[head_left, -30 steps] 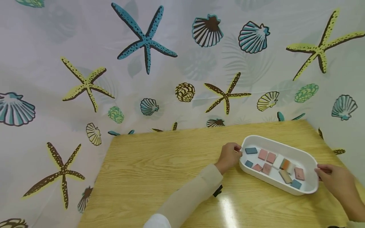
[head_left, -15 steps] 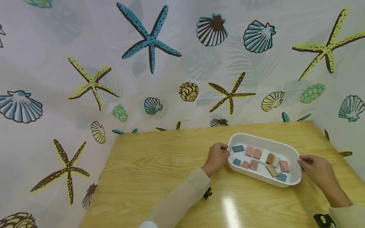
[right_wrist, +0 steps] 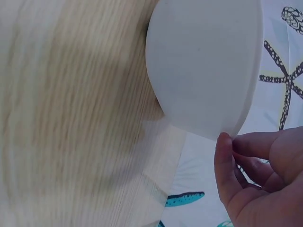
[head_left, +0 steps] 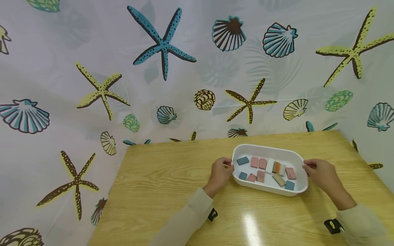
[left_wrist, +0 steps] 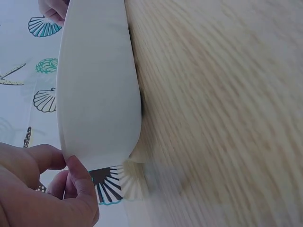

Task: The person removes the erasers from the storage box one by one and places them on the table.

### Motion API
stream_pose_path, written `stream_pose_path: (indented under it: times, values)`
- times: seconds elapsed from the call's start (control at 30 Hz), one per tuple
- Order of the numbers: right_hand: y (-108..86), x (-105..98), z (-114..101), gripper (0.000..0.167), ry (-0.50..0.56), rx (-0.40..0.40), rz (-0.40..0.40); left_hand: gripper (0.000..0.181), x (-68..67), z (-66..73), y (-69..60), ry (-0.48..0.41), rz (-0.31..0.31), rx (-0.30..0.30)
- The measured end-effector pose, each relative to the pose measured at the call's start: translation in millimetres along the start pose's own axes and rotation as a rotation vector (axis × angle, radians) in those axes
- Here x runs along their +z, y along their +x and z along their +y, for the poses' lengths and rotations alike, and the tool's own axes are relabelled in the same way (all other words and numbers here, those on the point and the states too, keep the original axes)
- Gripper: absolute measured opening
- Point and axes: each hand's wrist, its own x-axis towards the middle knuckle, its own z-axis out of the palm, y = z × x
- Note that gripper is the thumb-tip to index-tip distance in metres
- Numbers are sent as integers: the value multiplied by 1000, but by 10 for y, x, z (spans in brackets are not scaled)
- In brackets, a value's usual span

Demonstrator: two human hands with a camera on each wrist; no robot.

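Note:
A white oval-ended plastic tray [head_left: 264, 187] is held at its two ends. My left hand [head_left: 219, 175] pinches the left rim between thumb and fingers, and my right hand [head_left: 324, 177] pinches the right rim. Inside lie several small rectangular blocks that look like erasers: pink ones [head_left: 254, 162], blue ones [head_left: 243, 160], a tan one [head_left: 278, 179], and white ones beside an orange-banded one [head_left: 276, 167]. In the left wrist view the tray's outer wall [left_wrist: 99, 85] is close to the wood. The right wrist view shows thumb and fingers on the tray's rim [right_wrist: 236, 127].
The tray is over a wooden table [head_left: 166, 181]. Behind and beside it hangs a pale cloth [head_left: 184, 68] printed with starfish and shells. Black straps or devices [head_left: 333, 226] are on both wrists.
Both hands have moved left with the tray, which has also turned to lie more nearly level across the view. The blocks have travelled along inside it. The head view has shifted slightly.

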Motion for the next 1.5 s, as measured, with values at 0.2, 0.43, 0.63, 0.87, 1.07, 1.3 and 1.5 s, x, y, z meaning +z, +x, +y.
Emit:
stream_pose_path:
  times: [0.2, 0.43, 0.63, 0.87, 1.07, 1.3, 1.5]
  values:
    - [97, 96, -122, 28, -10, -28, -6, 16, -115, -88, -48, -1, 34, -7]
    - [239, 208, -264, 27, 24, -65, -43, 17, -290, -153, -147, -7, 85, -20]
    - [350, 346, -376, 26, 39, -94, -52, 16, -442, -236, -215, -20, 127, -26]
    - [416, 458, -496, 26, 65, -117, -63, 17, -578, -348, -234, -10, 160, -78]
    - [453, 535, -573, 27, 95, -103, -86, 18, -673, -391, -253, -18, 179, -80]
    - [486, 606, -629, 29, 116, -100, -103, 18, -772, -340, -300, -10, 204, -81]
    - [497, 625, -679, 29, 107, -112, -98, 19, -808, -346, -294, 3, 213, -87]
